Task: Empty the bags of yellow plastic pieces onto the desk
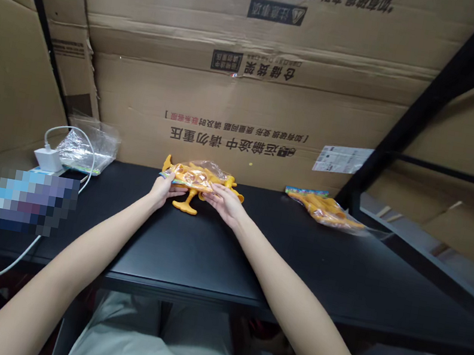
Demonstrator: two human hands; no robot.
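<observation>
A yellow rubber toy (pixel 187 204) with flat feet lies partly inside a clear plastic bag (pixel 199 172) at the far middle of the black table (pixel 205 257). My left hand (pixel 164 187) pinches the bag's left end, fingers closed on the plastic. On the bag's right side my right hand (pixel 224 201) rests with fingers curled on its edge. The toy's feet stick out of the bag between my hands.
A second bagged yellow toy (pixel 325 209) lies at the far right. A heap of empty clear bags (pixel 87 146) sits far left beside a white charger (pixel 48 158) with a cable. Cardboard boxes wall the back and left. A black metal frame (pixel 415 116) stands at right.
</observation>
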